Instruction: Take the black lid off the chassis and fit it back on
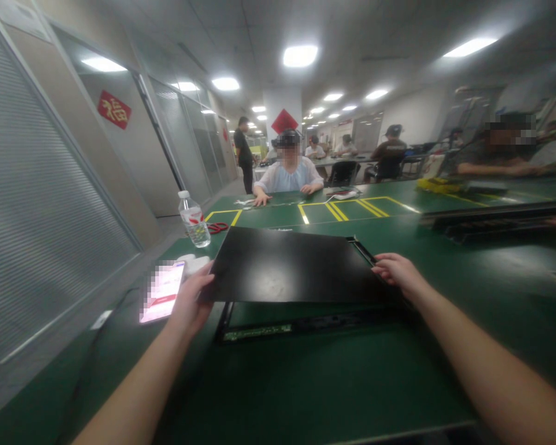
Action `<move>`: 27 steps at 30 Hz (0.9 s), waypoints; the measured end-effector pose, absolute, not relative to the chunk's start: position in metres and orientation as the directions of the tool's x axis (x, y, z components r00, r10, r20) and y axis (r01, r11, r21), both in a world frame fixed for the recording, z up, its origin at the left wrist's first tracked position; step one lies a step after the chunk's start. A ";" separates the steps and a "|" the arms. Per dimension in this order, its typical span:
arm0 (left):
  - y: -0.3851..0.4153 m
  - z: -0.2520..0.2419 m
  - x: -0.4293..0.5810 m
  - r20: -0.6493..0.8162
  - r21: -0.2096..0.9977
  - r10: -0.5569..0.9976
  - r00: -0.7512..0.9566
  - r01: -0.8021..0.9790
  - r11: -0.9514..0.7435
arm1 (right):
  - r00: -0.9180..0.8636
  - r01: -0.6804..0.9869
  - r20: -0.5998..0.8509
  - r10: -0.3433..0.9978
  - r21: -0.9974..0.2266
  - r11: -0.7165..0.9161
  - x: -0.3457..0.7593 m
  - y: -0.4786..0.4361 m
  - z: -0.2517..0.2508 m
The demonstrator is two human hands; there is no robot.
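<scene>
A flat black panel point(287, 266) is held up at a tilt over the green table. My left hand point(195, 300) grips its left edge, with the fingers partly behind it. At the right edge, my right hand point(393, 272) is closed with its fingertips pinched on the rim, where the panel and a thin black frame meet. That black frame point(306, 322) lies under the panel, and a strip of green circuit board point(259, 332) shows along its near side. The panel hides the rest of the frame.
Left of the panel are a phone point(164, 290), a water bottle point(194, 219) and red-handled scissors point(217, 227). Across the green table point(333, 377) sits a person point(287, 173). Long black parts point(500, 219) lie at the right, near another person's hand.
</scene>
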State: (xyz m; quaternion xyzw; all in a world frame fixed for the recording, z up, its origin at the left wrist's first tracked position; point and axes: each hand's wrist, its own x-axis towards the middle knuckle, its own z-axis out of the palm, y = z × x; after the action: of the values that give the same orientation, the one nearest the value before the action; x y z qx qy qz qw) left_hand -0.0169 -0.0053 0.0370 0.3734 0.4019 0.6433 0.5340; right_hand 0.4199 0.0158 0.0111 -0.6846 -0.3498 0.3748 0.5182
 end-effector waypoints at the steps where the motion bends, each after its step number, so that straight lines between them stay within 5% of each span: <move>1: -0.005 0.036 -0.017 0.050 0.918 0.988 -0.147 -0.382 -0.104 | 0.476 0.096 -0.151 0.866 -0.970 -0.222 0.421 0.017 0.010; 27: -0.001 0.025 -0.016 -0.046 0.959 0.988 -0.145 -0.282 0.003 | 0.521 0.128 -0.110 0.846 -0.970 -0.205 0.432 0.021 -0.002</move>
State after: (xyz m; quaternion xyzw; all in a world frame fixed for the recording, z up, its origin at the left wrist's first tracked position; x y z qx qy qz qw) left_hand -0.0160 -0.0012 0.0251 0.3785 0.4664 0.5959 0.5331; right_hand 0.4319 0.0215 -0.0016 -0.6966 -0.3498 0.3424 0.5245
